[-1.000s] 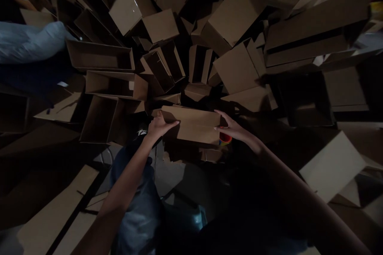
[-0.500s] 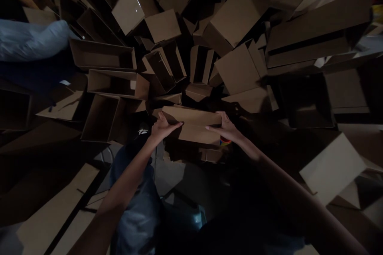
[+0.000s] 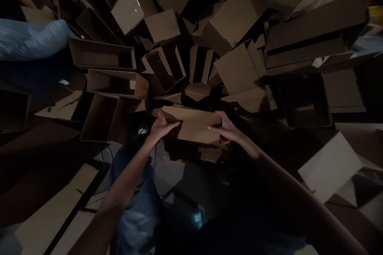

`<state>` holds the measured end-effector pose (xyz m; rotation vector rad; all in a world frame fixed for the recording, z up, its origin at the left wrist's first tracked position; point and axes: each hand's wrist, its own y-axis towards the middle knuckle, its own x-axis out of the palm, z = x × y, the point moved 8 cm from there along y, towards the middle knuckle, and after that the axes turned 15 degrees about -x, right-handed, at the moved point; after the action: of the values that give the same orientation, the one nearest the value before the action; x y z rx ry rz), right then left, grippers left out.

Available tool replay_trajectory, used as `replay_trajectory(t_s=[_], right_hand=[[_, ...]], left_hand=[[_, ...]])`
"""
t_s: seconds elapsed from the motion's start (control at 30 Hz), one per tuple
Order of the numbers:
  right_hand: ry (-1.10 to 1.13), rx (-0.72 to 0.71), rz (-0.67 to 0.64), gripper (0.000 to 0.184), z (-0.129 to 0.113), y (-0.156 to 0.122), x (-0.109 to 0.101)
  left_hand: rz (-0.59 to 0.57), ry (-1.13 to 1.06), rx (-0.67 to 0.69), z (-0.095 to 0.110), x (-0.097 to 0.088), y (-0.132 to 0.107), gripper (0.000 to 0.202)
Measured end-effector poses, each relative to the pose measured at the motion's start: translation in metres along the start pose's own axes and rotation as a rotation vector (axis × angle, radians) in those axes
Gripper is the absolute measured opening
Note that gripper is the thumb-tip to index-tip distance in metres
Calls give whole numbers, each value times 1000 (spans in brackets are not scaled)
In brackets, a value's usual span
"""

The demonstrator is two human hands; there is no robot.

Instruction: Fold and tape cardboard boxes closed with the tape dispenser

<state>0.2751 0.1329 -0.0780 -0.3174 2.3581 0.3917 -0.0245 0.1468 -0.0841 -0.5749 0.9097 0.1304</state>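
Note:
A brown cardboard box (image 3: 194, 124) lies in front of me, its long side running left to right and its top face closed. My left hand (image 3: 162, 126) grips the left end, thumb laid over the top face. At the right end my right hand (image 3: 226, 126) holds it the same way, thumb on top and fingers around the far edge. More folded cardboard (image 3: 191, 153) is stacked beneath the box. A small ring of bright colours (image 3: 225, 141) shows below my right hand; I cannot tell what it is.
Open cardboard boxes (image 3: 104, 55) crowd the far side and left. A large box (image 3: 236, 14) tilts at the back. Flat cardboard (image 3: 330, 167) lies at right. A pale plastic bag (image 3: 32, 40) is far left. By my leg is a teal plastic object (image 3: 199, 215). The light is dim.
My thumbs have shifted slightly outward on the top face of the box. The box and both hands otherwise stay in place.

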Motion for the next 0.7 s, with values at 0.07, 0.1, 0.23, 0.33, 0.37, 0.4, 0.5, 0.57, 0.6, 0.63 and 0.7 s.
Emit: replay_trajectory(t_s=[0.07, 0.1, 0.23, 0.33, 0.37, 0.4, 0.5, 0.57, 0.6, 0.63, 0.7], right_hand=[[17, -16, -19, 62, -1, -1, -3], [31, -22, -27, 61, -1, -2, -4], [99, -51, -41, 59, 2, -4, -6], [127, -45, -38, 63, 5, -5, -7], [140, -32, -41, 64, 6, -6, -6], [157, -15, -46, 65, 7, -6, -6], [203, 27, -69, 68, 8, -6, -4], [220, 36, -75, 69, 10, -6, -4], [229, 39, -78, 70, 11, -6, -4], [242, 41, -83, 71, 12, -7, -4], [282, 45, -93, 75, 16, -7, -3]], left_hand=[[-14, -12, 8, 0, -1, 0, 98], [-22, -17, 10, 0, -1, 0, 97], [-52, -16, 18, -2, -1, 3, 93], [-46, -2, 50, -2, -3, 6, 92], [-42, 5, 51, -3, -4, 7, 92], [-39, 11, 48, -4, -5, 8, 91], [-34, 8, 46, -4, -7, 10, 90], [-35, -7, 72, -3, -9, 11, 88], [-35, -14, 84, -3, -10, 12, 87], [-38, -18, 92, -4, -10, 13, 87], [-44, -22, 103, -7, -9, 17, 85]])
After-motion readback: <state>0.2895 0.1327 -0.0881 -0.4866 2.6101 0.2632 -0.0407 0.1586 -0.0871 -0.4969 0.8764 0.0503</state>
